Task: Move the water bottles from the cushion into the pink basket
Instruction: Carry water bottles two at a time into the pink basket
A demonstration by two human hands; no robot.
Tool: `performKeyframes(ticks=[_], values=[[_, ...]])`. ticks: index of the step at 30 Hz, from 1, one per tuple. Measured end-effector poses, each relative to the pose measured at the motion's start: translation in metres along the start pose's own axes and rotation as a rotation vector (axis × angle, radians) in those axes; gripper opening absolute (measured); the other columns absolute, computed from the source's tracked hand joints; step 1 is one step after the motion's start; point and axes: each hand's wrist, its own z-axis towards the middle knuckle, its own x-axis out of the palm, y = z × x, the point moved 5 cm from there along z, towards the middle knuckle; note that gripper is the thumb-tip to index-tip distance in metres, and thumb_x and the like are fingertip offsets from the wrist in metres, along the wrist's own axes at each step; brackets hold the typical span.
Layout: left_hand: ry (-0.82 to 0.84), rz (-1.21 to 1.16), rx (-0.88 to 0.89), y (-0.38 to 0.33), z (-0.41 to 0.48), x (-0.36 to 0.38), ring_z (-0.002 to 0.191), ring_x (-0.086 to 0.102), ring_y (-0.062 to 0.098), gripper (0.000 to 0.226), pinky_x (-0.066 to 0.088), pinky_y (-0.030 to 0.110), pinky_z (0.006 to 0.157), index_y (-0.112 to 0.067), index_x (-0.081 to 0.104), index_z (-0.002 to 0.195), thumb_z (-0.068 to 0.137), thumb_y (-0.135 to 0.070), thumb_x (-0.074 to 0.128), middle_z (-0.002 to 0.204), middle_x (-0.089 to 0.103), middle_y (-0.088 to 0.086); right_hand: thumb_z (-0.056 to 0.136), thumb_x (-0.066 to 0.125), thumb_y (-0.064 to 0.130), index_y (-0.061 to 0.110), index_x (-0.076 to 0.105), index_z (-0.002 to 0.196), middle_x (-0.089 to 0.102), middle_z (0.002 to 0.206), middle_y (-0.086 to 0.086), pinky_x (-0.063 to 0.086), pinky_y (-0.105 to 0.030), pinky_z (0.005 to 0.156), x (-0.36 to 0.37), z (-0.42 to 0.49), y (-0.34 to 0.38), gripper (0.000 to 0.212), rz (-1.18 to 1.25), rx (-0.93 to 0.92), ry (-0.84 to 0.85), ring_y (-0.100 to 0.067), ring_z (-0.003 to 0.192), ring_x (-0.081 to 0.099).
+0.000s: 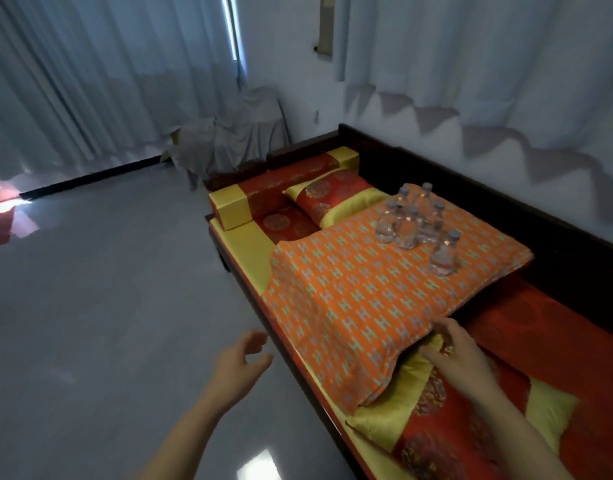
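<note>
Several clear water bottles [407, 223] with grey caps stand upright in a cluster on the far part of a large orange cushion [360, 299] patterned with teal marks. One more bottle [445, 252] stands a little apart, nearer me. My left hand [241, 363] hovers open over the floor, left of the bench edge. My right hand [450, 351] rests with fingers spread at the cushion's near edge, touching a yellow and red pillow [433, 420] underneath. No pink basket is in view.
The cushion lies on a dark wooden bench [540, 202] with red and yellow upholstery. A red and yellow pillow [333, 197] and a bolster [256, 199] sit at its far end. Grey floor [107, 289] spreads left. A cloth-draped object [235, 136] stands by the curtains.
</note>
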Motion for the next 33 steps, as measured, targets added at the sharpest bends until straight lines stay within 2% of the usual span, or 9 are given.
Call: performKeyframes(ticks=[4, 9, 13, 17, 22, 24, 27, 31, 33], values=[[0.096, 0.061, 0.121, -0.003, 0.118, -0.031, 0.098, 0.062, 0.012, 0.036, 0.038, 0.008, 0.08, -0.01, 0.06, 0.118, 0.083, -0.011, 0.069, 0.105, 0.064, -0.001, 0.075, 0.076, 0.008, 0.014, 0.054, 0.125, 0.056, 0.123, -0.011, 0.042, -0.047, 0.099, 0.028, 0.057, 0.04, 0.055, 0.01, 0.009, -0.101, -0.027, 0.118, 0.052], [0.219, 0.051, 0.17, -0.025, 0.221, -0.018, 0.097, 0.065, 0.018, 0.033, 0.044, 0.017, 0.082, -0.008, 0.062, 0.114, 0.082, -0.007, 0.069, 0.104, 0.068, 0.005, 0.074, 0.075, 0.002, 0.008, 0.055, 0.124, 0.058, 0.12, -0.012, 0.042, -0.041, 0.098, 0.037, 0.103, 0.045, 0.054, -0.005, 0.134, -0.201, -0.027, 0.116, 0.054], [0.267, 0.069, 0.246, -0.049, 0.3, -0.001, 0.099, 0.062, 0.012, 0.034, 0.035, 0.0, 0.07, -0.012, 0.061, 0.116, 0.083, -0.012, 0.069, 0.107, 0.066, 0.0, 0.073, 0.074, -0.003, 0.004, 0.056, 0.122, 0.057, 0.118, -0.012, 0.041, -0.037, 0.095, 0.036, 0.155, 0.031, 0.052, 0.07, 0.217, -0.272, -0.029, 0.115, 0.054], [0.304, 0.077, 0.282, -0.076, 0.367, 0.014, 0.102, 0.062, 0.015, 0.035, 0.04, 0.016, 0.08, -0.009, 0.06, 0.117, 0.083, -0.011, 0.069, 0.109, 0.066, 0.004, 0.075, 0.074, -0.002, 0.006, 0.055, 0.122, 0.055, 0.122, -0.013, 0.044, -0.043, 0.095, 0.036, 0.215, 0.017, 0.052, 0.127, 0.256, -0.304, -0.025, 0.113, 0.052], [0.378, 0.103, 0.353, -0.117, 0.446, 0.036, 0.103, 0.062, 0.016, 0.036, 0.045, 0.025, 0.087, -0.011, 0.059, 0.119, 0.084, -0.014, 0.069, 0.111, 0.066, 0.003, 0.073, 0.075, -0.003, 0.009, 0.057, 0.12, 0.055, 0.124, -0.019, 0.045, -0.048, 0.095, 0.03, 0.276, 0.005, 0.052, 0.183, 0.347, -0.359, -0.03, 0.115, 0.053], [0.413, 0.088, 0.348, -0.128, 0.471, 0.051, 0.104, 0.061, 0.017, 0.036, 0.047, 0.029, 0.089, -0.011, 0.059, 0.118, 0.084, -0.014, 0.069, 0.111, 0.066, 0.005, 0.074, 0.075, -0.002, 0.008, 0.057, 0.122, 0.056, 0.125, -0.017, 0.044, -0.045, 0.094, 0.025, 0.294, -0.005, 0.052, 0.155, 0.384, -0.378, -0.03, 0.115, 0.054], [0.498, 0.097, 0.35, -0.138, 0.496, 0.076, 0.109, 0.06, 0.016, 0.039, 0.042, 0.023, 0.086, -0.013, 0.057, 0.121, 0.084, -0.016, 0.069, 0.113, 0.065, 0.004, 0.074, 0.076, -0.001, 0.004, 0.056, 0.122, 0.058, 0.122, -0.017, 0.041, -0.034, 0.088, 0.019, 0.305, -0.019, 0.052, 0.155, 0.459, -0.439, -0.027, 0.111, 0.055], [0.616, 0.099, 0.38, -0.159, 0.529, 0.126, 0.112, 0.054, 0.014, 0.058, 0.04, 0.026, 0.089, -0.014, 0.049, 0.132, 0.08, -0.019, 0.074, 0.118, 0.058, 0.0, 0.071, 0.077, 0.002, 0.005, 0.056, 0.122, 0.061, 0.116, -0.018, 0.045, -0.024, 0.077, 0.006, 0.305, -0.048, 0.055, 0.167, 0.62, -0.606, -0.027, 0.098, 0.058], [0.643, 0.091, 0.411, -0.172, 0.541, 0.153, 0.11, 0.05, 0.012, 0.067, 0.039, 0.024, 0.089, -0.014, 0.045, 0.135, 0.076, -0.021, 0.078, 0.117, 0.055, -0.002, 0.069, 0.08, 0.004, 0.004, 0.052, 0.126, 0.059, 0.118, -0.02, 0.047, -0.039, 0.088, 0.0, 0.304, -0.06, 0.064, 0.146, 0.662, -0.658, -0.035, 0.107, 0.057]])
